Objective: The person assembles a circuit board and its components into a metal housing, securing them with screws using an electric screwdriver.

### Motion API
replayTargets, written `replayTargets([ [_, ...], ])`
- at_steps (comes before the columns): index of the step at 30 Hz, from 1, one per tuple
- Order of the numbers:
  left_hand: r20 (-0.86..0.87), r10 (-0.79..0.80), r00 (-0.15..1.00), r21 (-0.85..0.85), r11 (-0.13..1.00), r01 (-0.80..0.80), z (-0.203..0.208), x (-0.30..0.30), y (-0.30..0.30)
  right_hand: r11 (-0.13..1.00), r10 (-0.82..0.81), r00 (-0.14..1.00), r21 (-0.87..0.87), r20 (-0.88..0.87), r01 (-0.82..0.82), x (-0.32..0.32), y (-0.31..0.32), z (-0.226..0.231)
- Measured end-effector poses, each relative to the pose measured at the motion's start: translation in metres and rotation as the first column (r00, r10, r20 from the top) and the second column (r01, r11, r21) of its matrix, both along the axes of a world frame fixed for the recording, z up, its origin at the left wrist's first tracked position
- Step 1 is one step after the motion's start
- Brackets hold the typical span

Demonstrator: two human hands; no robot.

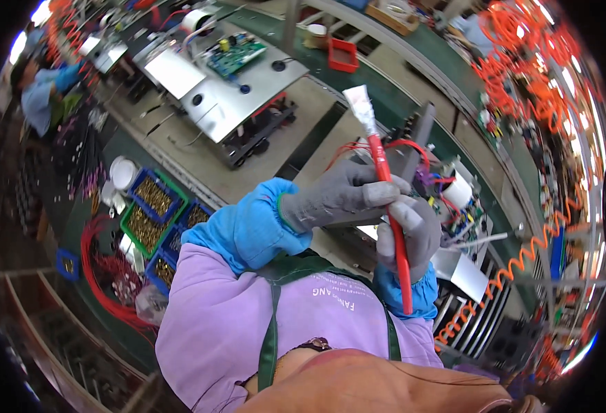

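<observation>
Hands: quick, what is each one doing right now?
Left hand: closed around the red brush.
Right hand: closed on the same brush handle, lower down.

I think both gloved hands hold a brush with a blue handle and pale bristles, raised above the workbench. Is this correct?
Not quite: the handle is red, not blue. In the head view, the left hand and the right hand, both in grey gloves, hold the brush, whose pale bristles point up, raised above the workbench. The rest of your statement stands.
</observation>
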State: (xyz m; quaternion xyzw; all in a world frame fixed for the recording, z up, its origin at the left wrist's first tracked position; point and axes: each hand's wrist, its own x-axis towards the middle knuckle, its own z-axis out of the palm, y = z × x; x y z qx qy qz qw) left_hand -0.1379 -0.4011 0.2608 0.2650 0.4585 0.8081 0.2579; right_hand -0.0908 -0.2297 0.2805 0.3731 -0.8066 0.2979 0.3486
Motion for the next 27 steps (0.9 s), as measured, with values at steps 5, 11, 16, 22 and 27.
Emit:
replayTargets([
  [5, 0.275, 0.356, 0.893, 0.131, 0.906, -0.402, -0.038, 0.027, -0.085, 0.958, -0.157, 0.962, 0.271, 0.222, 0.093, -0.019, -0.036, 0.011],
  [11, -0.162, 0.985, -0.058, -0.099, -0.075, -0.992, -0.088, 0.078, -0.236, 0.951, -0.219, 0.931, 0.276, 0.291, 0.137, -0.036, -0.005, -0.019],
  [16, -0.691, 0.616, -0.379, -0.225, -0.681, -0.697, -0.179, 0.088, -0.362, 0.930, -0.274, 0.827, 0.354, 0.492, 0.098, -0.040, -0.024, -0.008],
  [22, -0.849, 0.468, -0.243, -0.251, -0.763, -0.595, -0.207, 0.056, -0.398, 0.923, -0.290, 0.840, 0.367, 0.458, 0.118, -0.041, -0.018, -0.019],
  [27, -0.884, 0.452, -0.117, -0.319, -0.766, -0.558, -0.256, 0.044, -0.428, 0.930, -0.335, 0.801, 0.312, 0.496, 0.195, -0.038, -0.027, -0.019],
])
